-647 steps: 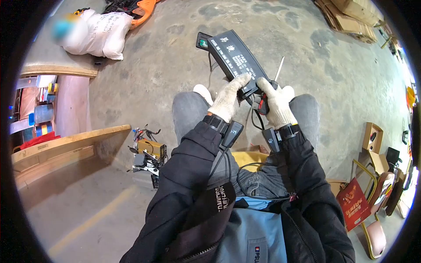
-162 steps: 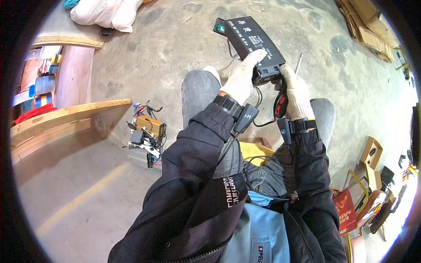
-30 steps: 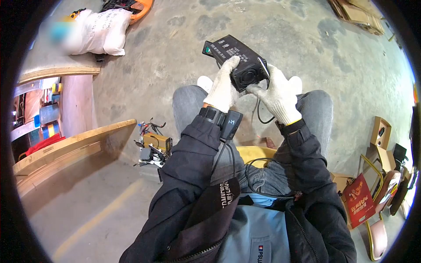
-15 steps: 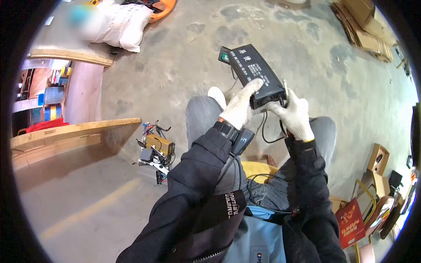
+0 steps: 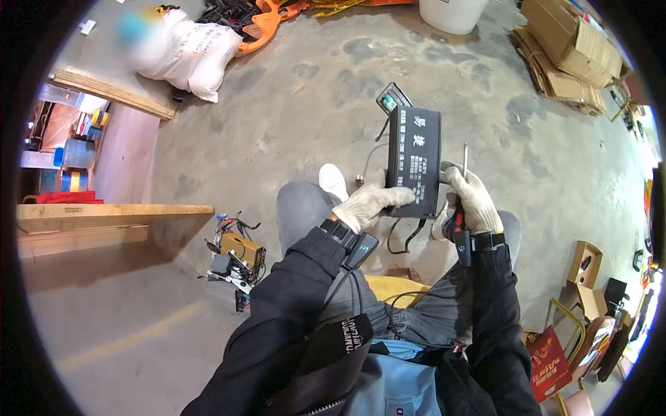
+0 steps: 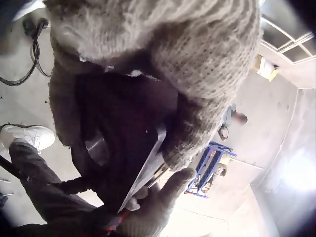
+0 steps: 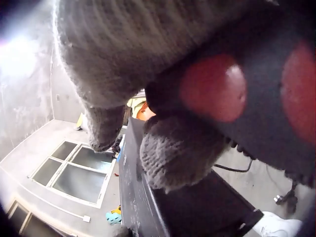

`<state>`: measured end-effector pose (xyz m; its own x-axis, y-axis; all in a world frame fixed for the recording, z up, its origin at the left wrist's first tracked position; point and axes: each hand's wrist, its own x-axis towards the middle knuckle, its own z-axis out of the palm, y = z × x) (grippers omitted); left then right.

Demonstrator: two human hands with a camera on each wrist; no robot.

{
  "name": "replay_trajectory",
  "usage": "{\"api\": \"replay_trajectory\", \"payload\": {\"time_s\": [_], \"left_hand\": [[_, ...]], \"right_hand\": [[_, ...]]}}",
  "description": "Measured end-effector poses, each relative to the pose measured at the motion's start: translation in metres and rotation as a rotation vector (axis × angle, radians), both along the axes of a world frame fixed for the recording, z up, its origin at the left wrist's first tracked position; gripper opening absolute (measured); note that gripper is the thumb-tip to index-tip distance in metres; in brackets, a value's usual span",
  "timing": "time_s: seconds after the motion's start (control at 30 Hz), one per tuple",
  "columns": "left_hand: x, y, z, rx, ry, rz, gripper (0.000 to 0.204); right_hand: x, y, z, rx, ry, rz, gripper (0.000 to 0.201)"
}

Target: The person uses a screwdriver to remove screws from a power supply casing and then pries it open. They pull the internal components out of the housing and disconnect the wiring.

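Note:
A black power-supply box (image 5: 416,163) with white lettering is held up between the knees. My gloved left hand (image 5: 368,206) grips its near left corner, thumb lying across the lettered face. A small dark panel (image 5: 388,98) with a green patch shows at the far end, and a black cable (image 5: 409,241) hangs below. In my gloved right hand (image 5: 474,200) is a screwdriver (image 5: 465,154), shaft pointing away, fingertips at the box's right edge. The right wrist view shows its black handle (image 7: 212,89) with red spots close up. In the left wrist view the glove (image 6: 207,49) covers much of the box.
Left of the legs lies a yellow-bodied device (image 5: 239,249) with loose wires, near a wooden board edge (image 5: 125,211). A white sack (image 5: 198,59), a white bucket (image 5: 452,14) and cardboard (image 5: 565,62) stand farther off. A red box (image 5: 551,364) and chairs are at right.
The box has turned from slanting to nearly straight away from me, its fan end now hidden. My right hand has moved to its right side with the screwdriver; the head view has shifted.

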<state>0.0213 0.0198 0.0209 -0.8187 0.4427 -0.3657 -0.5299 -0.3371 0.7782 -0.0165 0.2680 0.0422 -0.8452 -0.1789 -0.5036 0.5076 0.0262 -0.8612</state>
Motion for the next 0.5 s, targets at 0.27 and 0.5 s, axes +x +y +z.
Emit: {"api": "replay_trajectory", "payload": {"time_s": [0.27,0.5], "left_hand": [[0.012,0.007,0.006,0.056,-0.024,-0.154,0.09],[0.01,0.003,0.003,0.07,-0.119,-0.197,0.083]], "right_hand": [[-0.004,0.001,-0.019,-0.122,-0.071,0.111,0.056],[0.011,-0.013,0.009,-0.322,-0.017,-0.015,0.034]]}}
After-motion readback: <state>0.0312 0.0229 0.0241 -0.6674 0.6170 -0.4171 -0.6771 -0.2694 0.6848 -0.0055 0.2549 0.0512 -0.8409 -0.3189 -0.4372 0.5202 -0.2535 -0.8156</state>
